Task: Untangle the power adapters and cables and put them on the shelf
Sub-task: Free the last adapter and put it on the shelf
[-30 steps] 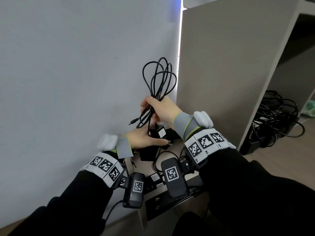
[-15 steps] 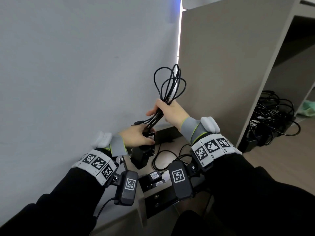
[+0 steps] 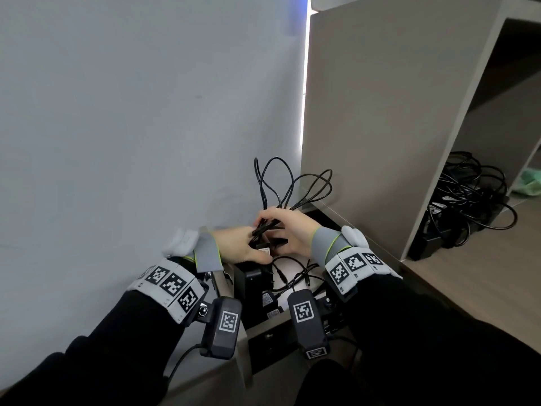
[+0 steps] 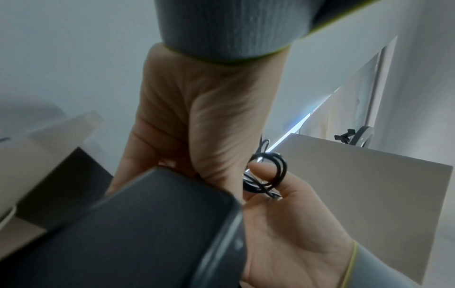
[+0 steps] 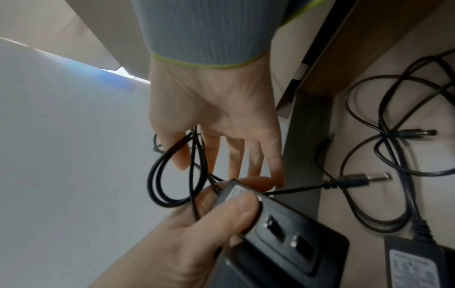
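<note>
The right hand (image 3: 288, 228) has come down from its raised hold to meet the left hand (image 3: 240, 244); the cable (image 3: 288, 187), a tight upright bunch a moment ago, now splays in loose loops above the knuckles; the right fingers (image 5: 236, 155) lie nearly straight with strands threaded between them; the left thumb and fingers pinch the adapter (image 5: 278, 224) just below; so the coil seems to be loosening, and tidying it remains before it goes to the shelf (image 3: 389, 235) beside the right wrist.
</note>
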`<state>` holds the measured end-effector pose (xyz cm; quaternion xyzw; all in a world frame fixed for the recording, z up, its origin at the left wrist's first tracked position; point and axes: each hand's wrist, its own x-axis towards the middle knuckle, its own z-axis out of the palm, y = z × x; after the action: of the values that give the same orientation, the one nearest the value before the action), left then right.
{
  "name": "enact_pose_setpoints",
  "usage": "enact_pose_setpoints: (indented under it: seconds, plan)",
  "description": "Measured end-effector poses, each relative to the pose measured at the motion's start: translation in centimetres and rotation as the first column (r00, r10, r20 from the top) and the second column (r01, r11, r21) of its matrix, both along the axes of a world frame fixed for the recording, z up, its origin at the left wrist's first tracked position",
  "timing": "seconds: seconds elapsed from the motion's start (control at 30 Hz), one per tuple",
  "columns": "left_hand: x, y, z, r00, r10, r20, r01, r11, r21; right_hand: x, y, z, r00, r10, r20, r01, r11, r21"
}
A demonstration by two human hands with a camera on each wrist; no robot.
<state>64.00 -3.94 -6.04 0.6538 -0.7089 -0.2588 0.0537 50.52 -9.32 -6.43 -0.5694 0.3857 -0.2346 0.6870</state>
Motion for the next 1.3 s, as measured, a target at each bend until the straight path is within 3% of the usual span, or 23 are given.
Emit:
enact_pose_setpoints:
  seconds: [0.2, 0.3, 0.4, 0.5, 0.8, 0.9, 1.03, 1.13, 1.3]
  plan:
    - [-1.2, -0.1, -0.5, 0.998, -0.062, 0.009, 0.062, 0.998, 0.015, -0.2, 0.1, -0.7, 0.998, 0.06, -0.026, -0.06, 0.998, 0.0]
    - [-1.4, -0.2, -0.5, 0.994, -0.026, 0.107, 0.023, 0.999, 0.033, 0.5, -0.2, -0.9, 0.997, -0.043, -0.069, 0.038, 0.996, -0.075]
    - [-1.6, -0.4, -0.5, 0.993, -0.025, 0.113, 0.019, 0.998, 0.054, 0.8, -0.3, -1.0, 0.983, -0.174, -0.065, 0.165, 0.978, -0.127]
    - [-2.1, -0.3, -0.8, 0.981, -0.025, 0.191, 0.011, 0.997, 0.074, 0.3, -0.5, -1.2, 0.981, -0.18, -0.074, 0.17, 0.978, -0.12]
    - [-1.2, 0.4, -1.4, 0.991, -0.047, -0.127, 0.08, 0.959, 0.271, -1.1, -1.3, -1.3, 0.971, -0.126, -0.204, 0.115, 0.991, -0.067]
    - [-0.3, 0.5, -1.4, 0.993, -0.075, -0.09, 0.097, 0.957, 0.275, -1.6, -1.6, -1.7, 0.961, -0.128, -0.246, 0.127, 0.992, -0.021]
    - [-0.4, 0.3, -0.9, 0.997, -0.074, -0.012, 0.075, 0.982, 0.171, -1.9, -2.0, -1.7, 0.96, -0.157, -0.232, 0.169, 0.985, 0.031]
    - [-0.1, 0.1, -0.6, 0.998, -0.006, -0.065, 0.012, 0.995, 0.095, -2.2, -2.4, -1.1, 0.954, -0.231, -0.191, 0.241, 0.97, 0.032]
    - [0.1, -0.6, 0.2, 0.993, 0.116, 0.037, -0.112, 0.988, -0.111, -1.2, -3.1, -0.2, 0.927, -0.357, -0.118, 0.371, 0.918, 0.139]
